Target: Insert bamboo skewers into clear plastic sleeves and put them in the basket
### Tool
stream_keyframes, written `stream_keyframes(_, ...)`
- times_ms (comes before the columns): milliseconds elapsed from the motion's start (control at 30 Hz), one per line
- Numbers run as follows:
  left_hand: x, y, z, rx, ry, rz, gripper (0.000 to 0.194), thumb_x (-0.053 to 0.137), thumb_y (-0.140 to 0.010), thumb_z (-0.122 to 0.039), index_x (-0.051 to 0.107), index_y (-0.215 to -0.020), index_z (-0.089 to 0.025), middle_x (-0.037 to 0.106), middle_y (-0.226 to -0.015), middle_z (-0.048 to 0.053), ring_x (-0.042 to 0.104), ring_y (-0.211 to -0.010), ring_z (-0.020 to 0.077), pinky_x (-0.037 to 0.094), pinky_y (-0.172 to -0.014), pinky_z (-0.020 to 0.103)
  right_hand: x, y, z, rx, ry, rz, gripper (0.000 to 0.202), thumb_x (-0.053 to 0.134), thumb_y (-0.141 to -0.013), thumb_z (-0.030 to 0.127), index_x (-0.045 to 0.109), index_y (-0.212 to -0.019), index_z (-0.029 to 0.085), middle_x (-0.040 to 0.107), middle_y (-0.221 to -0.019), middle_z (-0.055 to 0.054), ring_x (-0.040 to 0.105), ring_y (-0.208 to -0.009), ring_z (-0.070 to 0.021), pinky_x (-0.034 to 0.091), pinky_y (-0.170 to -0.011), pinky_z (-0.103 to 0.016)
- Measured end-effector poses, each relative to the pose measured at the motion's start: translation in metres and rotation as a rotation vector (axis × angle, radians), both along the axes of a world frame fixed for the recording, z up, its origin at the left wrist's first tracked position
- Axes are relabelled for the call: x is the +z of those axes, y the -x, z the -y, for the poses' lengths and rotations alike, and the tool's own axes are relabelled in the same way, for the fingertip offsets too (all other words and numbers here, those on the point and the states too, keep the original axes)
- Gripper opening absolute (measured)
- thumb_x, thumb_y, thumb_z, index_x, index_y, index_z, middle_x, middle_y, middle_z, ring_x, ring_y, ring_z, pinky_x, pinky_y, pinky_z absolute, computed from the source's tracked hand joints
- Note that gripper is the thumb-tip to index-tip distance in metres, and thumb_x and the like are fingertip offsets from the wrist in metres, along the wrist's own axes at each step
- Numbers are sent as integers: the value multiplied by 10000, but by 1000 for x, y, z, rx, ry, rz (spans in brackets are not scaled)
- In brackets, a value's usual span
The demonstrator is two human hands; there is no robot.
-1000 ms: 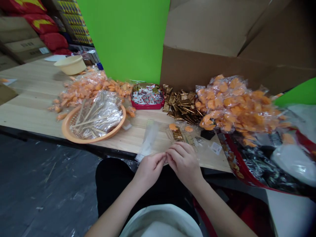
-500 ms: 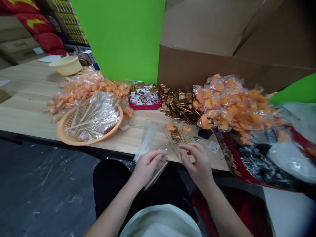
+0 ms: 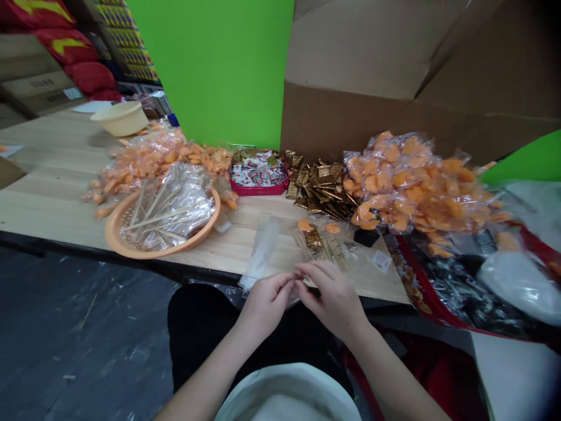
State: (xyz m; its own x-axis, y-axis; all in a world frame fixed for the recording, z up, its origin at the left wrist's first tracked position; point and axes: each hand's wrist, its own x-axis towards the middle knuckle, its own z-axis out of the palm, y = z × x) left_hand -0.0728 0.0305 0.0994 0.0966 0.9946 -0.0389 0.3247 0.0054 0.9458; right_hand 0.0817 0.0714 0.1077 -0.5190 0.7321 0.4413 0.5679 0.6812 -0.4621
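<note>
My left hand and my right hand meet at the fingertips over my lap, by the table's front edge. Both are closed in a pinch; what lies between the fingers is too small and hidden to name. Just beyond them, clear plastic sleeves lie flat on the wooden table. To their right rest thin wooden sticks, a few gold packets and an orange piece. An orange basket at the left holds bagged sticks.
Behind stand a red tin of small packets, a heap of gold packets and bagged orange pieces. A red tray is at the right, a cream bowl far left, a pale round container below my hands.
My right hand has moved left from beside the sticks to meet my left hand, and its fingers have closed. The sticks seen under my left hand are now hidden.
</note>
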Motion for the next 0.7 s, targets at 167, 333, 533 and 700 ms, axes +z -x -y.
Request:
stream_keyframes(167, 7, -4, 2, -20, -56, -167, 264, 390, -886, -219, 652, -877, -194, 666, -796, 25, 591, -723, 150, 420, -664, 232, -4, 7, 8, -84, -69, 63, 163, 470, -845, 160, 628, -805, 166, 620, -739, -56, 560, -742, -170, 446, -703, -293)
stream_keyframes(333, 4, -9, 4, 7, 22, 22, 254, 426, -876, -259, 668, -932, -207, 688, -886, 41, 618, -818, 173, 455, -748, 264, -7, 3, 4, -176, 130, -110, 148, 483, -815, 173, 624, -771, 184, 624, -745, -40, 564, -691, -151, 446, -619, -260)
stream_keyframes(533, 1, 4, 3, 204, 357, 634, 264, 558, -814, -356, 646, -968, -161, 696, -938, 75, 640, -911, 201, 487, -839, 333, -3, -68, -11, -280, 713, -542, 211, 524, -815, 365, 622, -797, 180, 598, -632, -21, 554, -561, -136, 458, -521, -254)
stream_keyframes(700, 6, 16, 1, 168, 477, 897, 258, 578, -815, -344, 629, -994, -166, 653, -1043, 95, 622, -951, 207, 489, -851, 369, -59, -129, 2, -206, 850, -154, 207, 591, -737, 390, 636, -632, 217, 583, -503, -20, 551, -457, -170, 445, -435, -302)
